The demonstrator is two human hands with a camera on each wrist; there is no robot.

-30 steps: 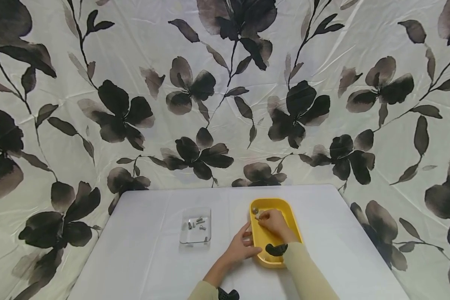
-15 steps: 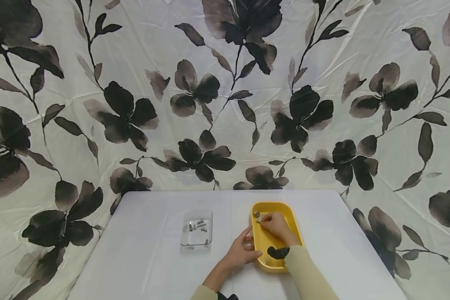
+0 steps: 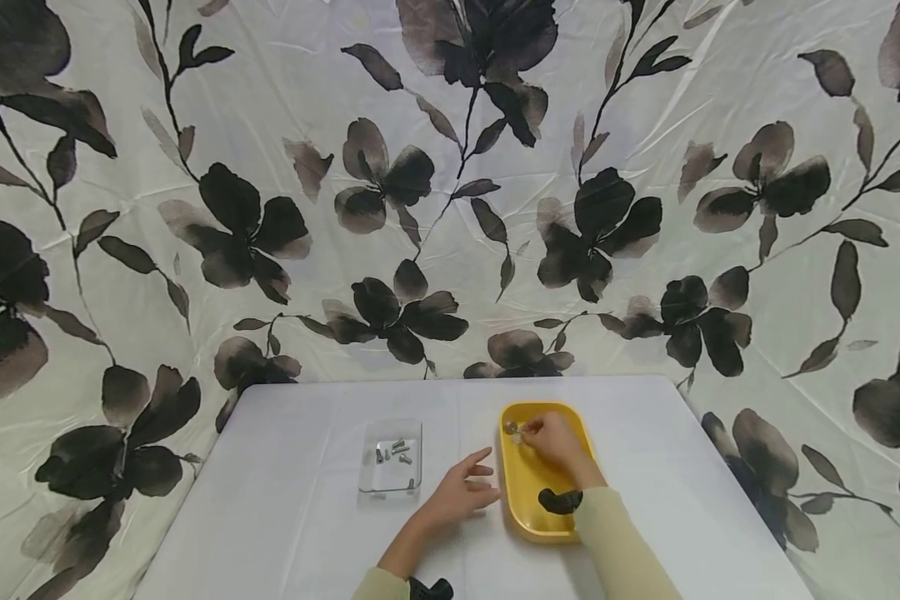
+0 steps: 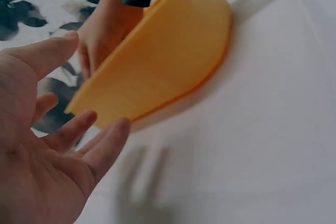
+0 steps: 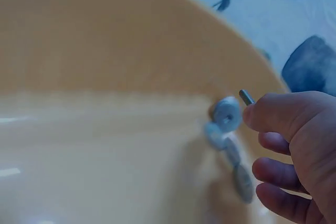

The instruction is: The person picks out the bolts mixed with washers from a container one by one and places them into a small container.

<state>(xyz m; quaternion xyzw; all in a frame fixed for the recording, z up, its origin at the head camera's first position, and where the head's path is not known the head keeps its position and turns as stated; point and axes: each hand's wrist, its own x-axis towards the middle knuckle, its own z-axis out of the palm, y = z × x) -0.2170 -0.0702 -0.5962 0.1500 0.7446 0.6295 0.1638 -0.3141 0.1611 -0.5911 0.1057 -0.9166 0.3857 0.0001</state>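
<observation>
A yellow tray (image 3: pixel 527 498) stands on the right part of the table. My right hand (image 3: pixel 558 442) reaches into its far left corner. In the right wrist view, the thumb and fingers of that hand pinch a small bolt (image 5: pixel 246 97), its threaded end poking out past the fingertips. Right by it, several round metal washers (image 5: pixel 228 115) lie against the tray wall, some blurred. My left hand (image 3: pixel 459 493) is just outside the tray's left side. In the left wrist view its fingers (image 4: pixel 107 148) are spread and relaxed, with nothing in them.
A clear plastic box (image 3: pixel 390 487) with several small bolts (image 3: pixel 399 447) in it sits left of my left hand. The white table (image 3: pixel 300 500) ends at a floral curtain (image 3: pixel 435 250) behind it.
My left hand has let go of the tray's left rim and moved a little left. The right hand has shifted slightly within the tray's far end, close to the washers.
</observation>
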